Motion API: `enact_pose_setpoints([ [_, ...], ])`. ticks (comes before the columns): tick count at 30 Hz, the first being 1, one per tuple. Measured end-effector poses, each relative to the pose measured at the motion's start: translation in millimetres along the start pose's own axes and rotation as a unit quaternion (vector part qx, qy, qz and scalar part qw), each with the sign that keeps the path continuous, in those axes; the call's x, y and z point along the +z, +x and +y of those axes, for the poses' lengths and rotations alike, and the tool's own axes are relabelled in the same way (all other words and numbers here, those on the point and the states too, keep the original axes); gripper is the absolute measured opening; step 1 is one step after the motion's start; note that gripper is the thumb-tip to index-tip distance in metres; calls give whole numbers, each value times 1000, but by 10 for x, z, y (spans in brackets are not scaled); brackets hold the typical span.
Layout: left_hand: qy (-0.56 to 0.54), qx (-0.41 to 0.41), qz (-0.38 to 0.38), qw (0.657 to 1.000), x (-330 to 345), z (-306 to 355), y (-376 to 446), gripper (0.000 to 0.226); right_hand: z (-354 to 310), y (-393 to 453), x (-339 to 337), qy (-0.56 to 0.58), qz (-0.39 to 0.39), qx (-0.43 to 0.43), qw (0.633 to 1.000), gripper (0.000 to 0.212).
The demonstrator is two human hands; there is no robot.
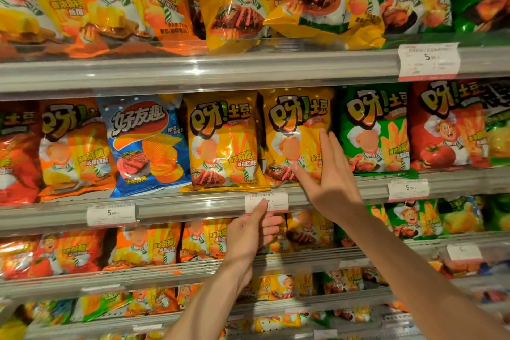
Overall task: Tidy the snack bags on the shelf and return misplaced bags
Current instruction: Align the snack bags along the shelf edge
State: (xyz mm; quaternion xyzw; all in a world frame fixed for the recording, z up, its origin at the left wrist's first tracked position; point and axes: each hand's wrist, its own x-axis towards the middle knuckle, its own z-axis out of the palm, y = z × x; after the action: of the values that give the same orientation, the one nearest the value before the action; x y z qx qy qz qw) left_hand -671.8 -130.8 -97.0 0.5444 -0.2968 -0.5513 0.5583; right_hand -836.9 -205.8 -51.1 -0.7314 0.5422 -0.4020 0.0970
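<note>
A glossy blue bag (146, 143) stands on the middle shelf (193, 205) among orange and yellow bags. The right hand (328, 174) presses flat, fingers straight, on a yellow bag (296, 132). The left hand (248, 232) hovers relaxed below, thumb by a price tag (276, 200).

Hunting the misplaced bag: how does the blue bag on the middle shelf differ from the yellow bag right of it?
The blue bag shows ridged chips and a red logo; the yellow bag shows fries and a chef. The blue bag leans; the yellow bag stands straighter. Both picture steak.
</note>
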Motion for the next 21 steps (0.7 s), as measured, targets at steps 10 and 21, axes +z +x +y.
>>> enact_pose_setpoints([
  [10,-7,46,-73,996,-172,-210,67,27,188,-845,64,-87,0,-35,996,76],
  [21,324,181,-62,926,-187,-491,-366,58,706,-1552,-279,55,-135,147,978,76],
])
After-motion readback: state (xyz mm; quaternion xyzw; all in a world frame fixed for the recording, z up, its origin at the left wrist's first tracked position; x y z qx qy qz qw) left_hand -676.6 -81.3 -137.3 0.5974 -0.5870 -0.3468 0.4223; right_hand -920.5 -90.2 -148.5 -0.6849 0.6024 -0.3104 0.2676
